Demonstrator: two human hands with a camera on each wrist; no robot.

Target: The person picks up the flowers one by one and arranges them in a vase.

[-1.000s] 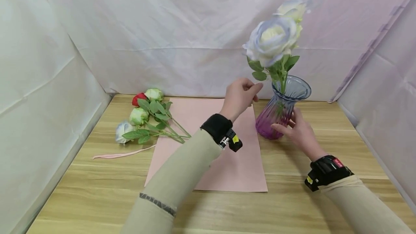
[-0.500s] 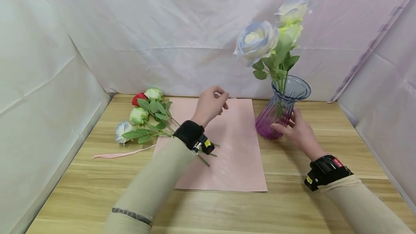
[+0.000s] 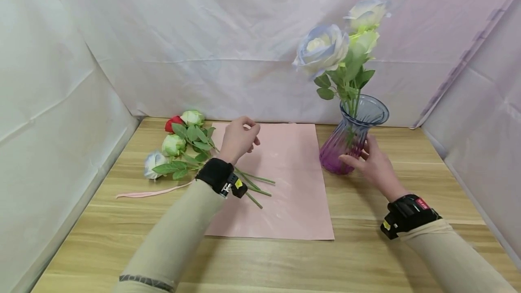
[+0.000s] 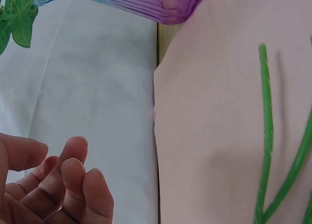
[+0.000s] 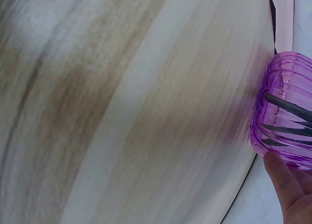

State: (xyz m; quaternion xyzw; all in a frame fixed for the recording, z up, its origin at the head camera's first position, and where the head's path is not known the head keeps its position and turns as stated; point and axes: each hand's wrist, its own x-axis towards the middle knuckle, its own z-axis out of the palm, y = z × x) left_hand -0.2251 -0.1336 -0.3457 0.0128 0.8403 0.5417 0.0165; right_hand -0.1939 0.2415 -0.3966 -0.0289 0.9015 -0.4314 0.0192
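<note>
My right hand [image 3: 376, 168] holds the lower part of a ribbed glass vase [image 3: 346, 148], blue at the mouth and purple at the base. Its thumb [image 5: 280, 177] lies against the purple base [image 5: 287, 107]. Several artificial roses stand in the vase, among them a large blue-white rose [image 3: 321, 51] leaning left. My left hand [image 3: 240, 139] hovers with loosely bent fingers [image 4: 97, 192] and nothing between them, just right of the loose roses. Those lie at the left: a red rose [image 3: 172, 124], two green-white roses [image 3: 173, 145] and a blue-white rose [image 3: 153, 165].
A pink sheet of paper [image 3: 297, 202] lies mid-table under the loose stems [image 3: 254, 189]. Left of it runs a thin pink ribbon [image 3: 150, 193]. White cloth [image 3: 244, 35] walls in the wooden table [image 3: 285, 266] at the back and both sides.
My left hand has moved left, away from the vase toward the loose roses. The large blue-white rose has tilted left and come to rest. My right hand has stayed on the vase.
</note>
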